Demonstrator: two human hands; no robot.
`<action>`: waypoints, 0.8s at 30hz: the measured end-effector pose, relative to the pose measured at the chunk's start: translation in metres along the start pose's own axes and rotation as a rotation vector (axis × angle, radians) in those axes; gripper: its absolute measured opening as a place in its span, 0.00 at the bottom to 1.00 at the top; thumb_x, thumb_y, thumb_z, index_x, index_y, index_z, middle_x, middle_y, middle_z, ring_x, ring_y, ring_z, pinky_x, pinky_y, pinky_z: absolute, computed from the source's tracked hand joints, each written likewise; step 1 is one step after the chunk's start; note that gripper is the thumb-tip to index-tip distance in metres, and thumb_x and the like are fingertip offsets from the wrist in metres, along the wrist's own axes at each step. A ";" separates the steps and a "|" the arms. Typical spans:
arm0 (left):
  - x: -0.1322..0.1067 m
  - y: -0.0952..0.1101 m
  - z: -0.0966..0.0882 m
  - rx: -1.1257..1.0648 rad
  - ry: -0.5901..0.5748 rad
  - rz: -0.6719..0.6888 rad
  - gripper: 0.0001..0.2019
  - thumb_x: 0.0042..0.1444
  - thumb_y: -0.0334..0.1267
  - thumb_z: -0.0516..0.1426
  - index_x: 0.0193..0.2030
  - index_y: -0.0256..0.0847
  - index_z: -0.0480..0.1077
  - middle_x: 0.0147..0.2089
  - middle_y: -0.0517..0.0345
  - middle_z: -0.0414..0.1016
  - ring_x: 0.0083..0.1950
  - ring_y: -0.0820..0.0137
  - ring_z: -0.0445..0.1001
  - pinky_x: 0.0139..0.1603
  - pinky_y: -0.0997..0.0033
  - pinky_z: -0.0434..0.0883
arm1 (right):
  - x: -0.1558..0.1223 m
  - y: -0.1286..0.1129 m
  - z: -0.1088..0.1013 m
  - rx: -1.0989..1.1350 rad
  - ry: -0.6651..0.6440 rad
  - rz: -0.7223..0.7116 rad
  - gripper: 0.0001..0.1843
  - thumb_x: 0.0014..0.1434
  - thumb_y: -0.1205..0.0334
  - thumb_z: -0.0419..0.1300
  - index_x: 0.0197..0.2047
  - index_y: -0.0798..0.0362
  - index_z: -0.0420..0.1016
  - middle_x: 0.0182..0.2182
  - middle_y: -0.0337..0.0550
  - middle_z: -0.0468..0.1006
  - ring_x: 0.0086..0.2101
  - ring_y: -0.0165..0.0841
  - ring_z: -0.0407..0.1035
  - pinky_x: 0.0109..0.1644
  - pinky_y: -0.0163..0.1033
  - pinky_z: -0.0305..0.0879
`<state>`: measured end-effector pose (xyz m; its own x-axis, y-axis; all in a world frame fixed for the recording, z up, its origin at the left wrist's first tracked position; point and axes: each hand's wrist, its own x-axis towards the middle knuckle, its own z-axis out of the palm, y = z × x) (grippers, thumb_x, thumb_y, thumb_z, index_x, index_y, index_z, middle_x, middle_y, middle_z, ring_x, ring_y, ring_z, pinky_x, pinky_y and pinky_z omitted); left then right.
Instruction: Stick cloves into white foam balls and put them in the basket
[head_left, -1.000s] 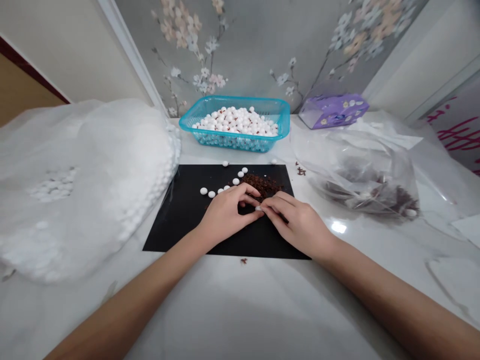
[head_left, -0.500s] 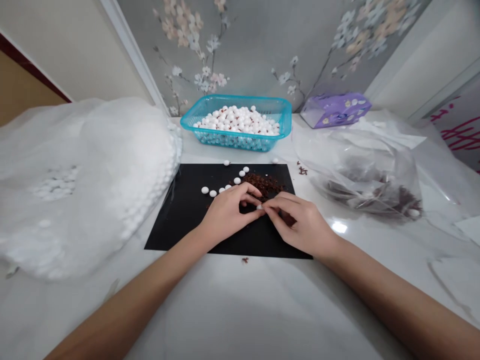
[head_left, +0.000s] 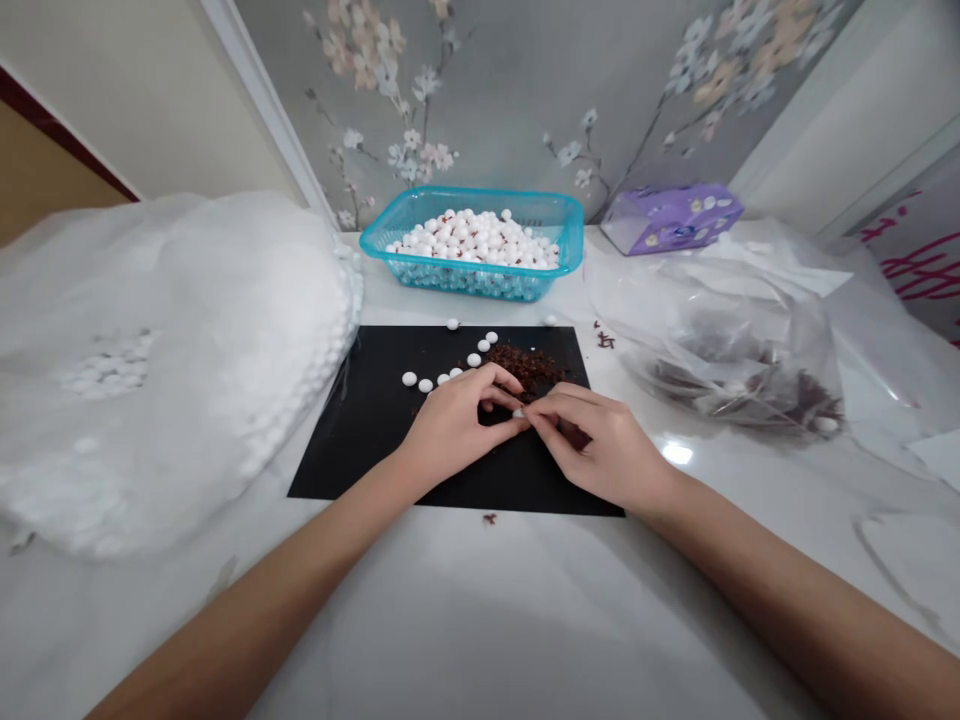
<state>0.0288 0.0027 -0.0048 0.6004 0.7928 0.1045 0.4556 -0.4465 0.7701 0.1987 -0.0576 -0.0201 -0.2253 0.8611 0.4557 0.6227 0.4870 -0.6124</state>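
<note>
1. Near the front edge of the counter (head_left: 480, 620), a black mat (head_left: 352, 460) is lying with open counter in front of it, its far edge sitting just short of a blue plastic basket (head_left: 465, 282) of white beads.
2. Over the mat, the left hand (head_left: 457, 425) and right hand (head_left: 604, 445) are meeting, both nearly closed and pinching a small white bead (head_left: 517, 412) between them.
3. Just beyond them, a pile of brown crumbs (head_left: 523, 366) is sitting on the mat, while loose white beads (head_left: 424, 385) are curving toward its left edge.
4. Along the left side, a bulging plastic bag of white beads (head_left: 172, 350) is crowding the mat's left edge; rightward, a clear plastic bag of brown bits (head_left: 720, 370) is lying just beside the mat, and a purple tissue box (head_left: 671, 220) is standing at the back edge.
</note>
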 end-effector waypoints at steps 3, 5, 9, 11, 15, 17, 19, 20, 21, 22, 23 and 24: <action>0.000 0.000 0.000 -0.005 -0.002 -0.007 0.11 0.49 0.41 0.61 0.38 0.43 0.66 0.35 0.64 0.78 0.38 0.70 0.76 0.40 0.72 0.69 | 0.001 0.000 -0.001 0.004 -0.019 0.018 0.09 0.60 0.70 0.51 0.34 0.53 0.71 0.28 0.42 0.71 0.27 0.28 0.66 0.27 0.33 0.62; 0.001 0.000 0.000 -0.010 -0.001 -0.006 0.11 0.49 0.41 0.61 0.38 0.43 0.66 0.35 0.64 0.78 0.38 0.70 0.76 0.41 0.71 0.69 | 0.001 0.001 -0.001 0.002 -0.026 0.020 0.08 0.60 0.70 0.51 0.34 0.53 0.71 0.29 0.42 0.71 0.27 0.28 0.66 0.27 0.33 0.62; 0.001 0.000 0.000 -0.003 -0.007 -0.007 0.12 0.49 0.42 0.61 0.38 0.44 0.66 0.35 0.64 0.78 0.38 0.70 0.76 0.40 0.71 0.69 | 0.000 0.000 -0.001 0.004 -0.045 0.009 0.09 0.59 0.71 0.51 0.36 0.53 0.71 0.30 0.42 0.71 0.27 0.29 0.66 0.29 0.34 0.63; 0.001 0.000 0.000 -0.001 -0.007 -0.015 0.12 0.49 0.42 0.61 0.38 0.44 0.66 0.35 0.63 0.78 0.38 0.69 0.76 0.40 0.71 0.69 | 0.000 -0.001 -0.002 0.006 -0.047 0.002 0.09 0.58 0.71 0.51 0.37 0.53 0.71 0.30 0.43 0.71 0.26 0.29 0.66 0.29 0.34 0.63; 0.001 0.000 0.001 -0.003 -0.011 -0.012 0.11 0.49 0.41 0.61 0.38 0.44 0.65 0.34 0.64 0.78 0.38 0.69 0.76 0.39 0.71 0.69 | 0.001 -0.003 -0.003 0.012 -0.036 -0.007 0.09 0.57 0.72 0.51 0.37 0.54 0.71 0.29 0.42 0.71 0.24 0.28 0.64 0.27 0.34 0.62; 0.001 0.000 0.001 -0.003 -0.012 -0.007 0.11 0.49 0.39 0.62 0.38 0.43 0.65 0.34 0.64 0.78 0.38 0.70 0.76 0.38 0.72 0.68 | 0.001 -0.002 -0.003 0.025 -0.024 0.008 0.09 0.57 0.72 0.51 0.36 0.54 0.71 0.28 0.41 0.71 0.23 0.27 0.63 0.26 0.33 0.60; 0.001 0.001 0.000 -0.005 -0.013 -0.003 0.11 0.49 0.38 0.61 0.38 0.43 0.65 0.34 0.64 0.78 0.38 0.70 0.76 0.38 0.72 0.68 | 0.001 -0.001 -0.003 0.044 0.002 0.040 0.08 0.57 0.72 0.52 0.36 0.54 0.71 0.28 0.40 0.70 0.22 0.26 0.62 0.24 0.32 0.59; 0.001 0.001 0.000 -0.005 -0.014 -0.002 0.11 0.49 0.38 0.61 0.38 0.43 0.65 0.34 0.64 0.78 0.37 0.71 0.76 0.38 0.72 0.68 | 0.001 -0.001 -0.003 0.052 0.013 0.057 0.08 0.57 0.71 0.53 0.37 0.54 0.71 0.28 0.40 0.70 0.21 0.25 0.61 0.24 0.32 0.59; 0.001 0.002 0.000 -0.003 -0.013 0.000 0.10 0.49 0.37 0.61 0.38 0.43 0.65 0.34 0.64 0.78 0.37 0.71 0.76 0.38 0.72 0.68 | 0.001 0.000 -0.003 0.058 0.019 0.072 0.08 0.57 0.71 0.53 0.37 0.53 0.72 0.28 0.40 0.70 0.21 0.25 0.61 0.24 0.32 0.59; 0.001 0.002 0.000 0.000 -0.010 0.000 0.10 0.49 0.37 0.61 0.37 0.43 0.65 0.33 0.64 0.78 0.37 0.71 0.76 0.38 0.72 0.68 | 0.000 0.000 -0.003 0.061 0.018 0.083 0.08 0.57 0.70 0.53 0.38 0.53 0.72 0.28 0.40 0.70 0.20 0.24 0.60 0.24 0.32 0.59; 0.001 0.002 0.000 0.003 -0.008 -0.001 0.10 0.49 0.37 0.61 0.37 0.43 0.65 0.33 0.64 0.78 0.37 0.71 0.76 0.39 0.71 0.68 | 0.000 0.001 -0.003 0.063 0.013 0.090 0.09 0.57 0.70 0.53 0.39 0.53 0.72 0.28 0.40 0.70 0.20 0.24 0.60 0.24 0.32 0.59; 0.001 0.003 0.000 0.005 -0.006 -0.005 0.10 0.48 0.37 0.61 0.37 0.43 0.65 0.33 0.64 0.78 0.37 0.70 0.76 0.38 0.71 0.68 | 0.000 0.001 -0.003 0.064 0.005 0.093 0.09 0.57 0.70 0.53 0.39 0.53 0.72 0.29 0.40 0.70 0.20 0.24 0.61 0.24 0.32 0.59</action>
<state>0.0305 0.0027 -0.0024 0.6020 0.7926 0.0974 0.4617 -0.4450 0.7673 0.2015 -0.0574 -0.0190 -0.1654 0.9024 0.3980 0.5915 0.4137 -0.6921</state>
